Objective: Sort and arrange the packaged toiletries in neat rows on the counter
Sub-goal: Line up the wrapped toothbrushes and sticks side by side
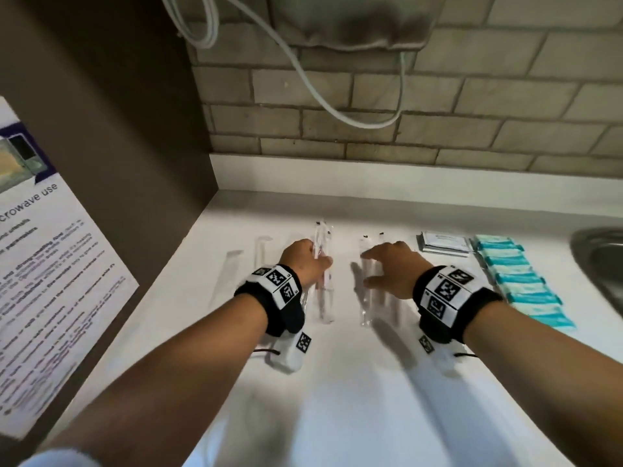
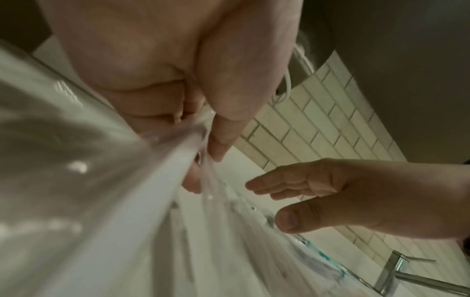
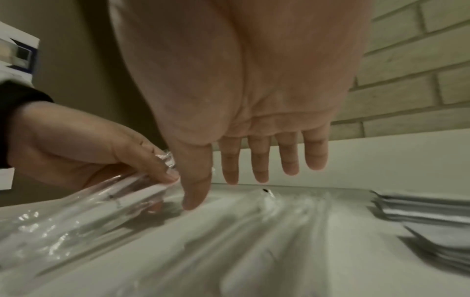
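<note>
The left hand (image 1: 308,264) pinches a bunch of long, clear plastic packets (image 1: 322,264) between thumb and fingers and holds them just above the white counter (image 1: 337,382). Their long side points away from the person, toward the brick wall (image 1: 438,112). The right hand (image 1: 392,269) is flat, with straight, slightly spread fingers (image 3: 287,156), and hovers over or lightly touches more clear long packets lying on the counter (image 1: 365,291); I cannot tell which. These packets point the same way, side by side, just right of the held bunch, so the right hand is nearer to them. My guess is that the held bunch goes down beside them, keeping the same direction.

Further right sits a small stack of flat grey sachets (image 1: 443,244), then a row of light blue wrapped packs (image 1: 519,281). A metal sink (image 1: 600,257) is at the far right; what is in it is hidden
</note>
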`<state>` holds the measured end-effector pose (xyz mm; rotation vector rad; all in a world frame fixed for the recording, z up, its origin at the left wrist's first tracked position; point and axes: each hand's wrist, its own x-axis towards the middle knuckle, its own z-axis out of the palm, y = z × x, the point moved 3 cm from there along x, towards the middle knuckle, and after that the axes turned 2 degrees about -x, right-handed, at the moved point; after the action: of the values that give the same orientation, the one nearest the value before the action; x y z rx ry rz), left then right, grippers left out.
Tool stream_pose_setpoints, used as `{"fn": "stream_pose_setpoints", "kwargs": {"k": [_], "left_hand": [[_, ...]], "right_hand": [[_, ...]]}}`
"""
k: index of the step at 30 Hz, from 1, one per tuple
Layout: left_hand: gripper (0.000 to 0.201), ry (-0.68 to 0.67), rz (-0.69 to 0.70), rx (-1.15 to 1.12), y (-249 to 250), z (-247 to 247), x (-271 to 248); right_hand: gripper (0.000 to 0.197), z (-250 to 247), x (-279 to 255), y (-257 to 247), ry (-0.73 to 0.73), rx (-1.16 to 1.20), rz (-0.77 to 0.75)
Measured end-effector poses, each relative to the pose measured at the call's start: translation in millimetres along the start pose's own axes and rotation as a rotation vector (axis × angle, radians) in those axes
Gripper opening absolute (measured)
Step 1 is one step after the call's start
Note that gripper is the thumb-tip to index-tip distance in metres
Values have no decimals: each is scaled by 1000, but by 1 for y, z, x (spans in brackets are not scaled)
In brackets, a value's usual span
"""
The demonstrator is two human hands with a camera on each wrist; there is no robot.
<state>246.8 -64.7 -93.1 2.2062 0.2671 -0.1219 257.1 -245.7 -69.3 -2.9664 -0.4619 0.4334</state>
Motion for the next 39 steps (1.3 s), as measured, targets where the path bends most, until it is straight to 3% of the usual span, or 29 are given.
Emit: {"fn": "stream_pose_setpoints", "kwargs": {"k": [2,8,13,15,18,21,25,29,32,35,39], "left_hand": [[24,-45,-38,-4,6,24,9],[43,-51,-78,64,24,48,19],[34,-31,-121,9,21,44,22],[48,44,-140,-32,14,36,25],[41,162,-139,15,8,18,28],[39,171,-130,180,9,6,31],[43,130,-107,255,14,13,39],[19,38,-48,148,21,25,43],[7,-6,38,113,23,19,34],[14,-65,108,264,16,8,19],[37,-156,85,519,2,14,-2]], "right_hand": [[72,4,-6,12,-49,14,1],[71,16,-8,18,-93,84,-18],[70,15,-6,19,-68,2,-33],[66,10,-6,12,4,-35,-71],[50,5,-4,-6,81,-25,-132],[39,11,3,-22,34,36,-117],[39,22,18,-31,-60,107,-29],[45,24,28,-24,-30,154,48],[36,20,30,-20,-34,151,76],[30,13,30,-19,-45,150,89],[57,7,27,-16,-48,233,155]]}}
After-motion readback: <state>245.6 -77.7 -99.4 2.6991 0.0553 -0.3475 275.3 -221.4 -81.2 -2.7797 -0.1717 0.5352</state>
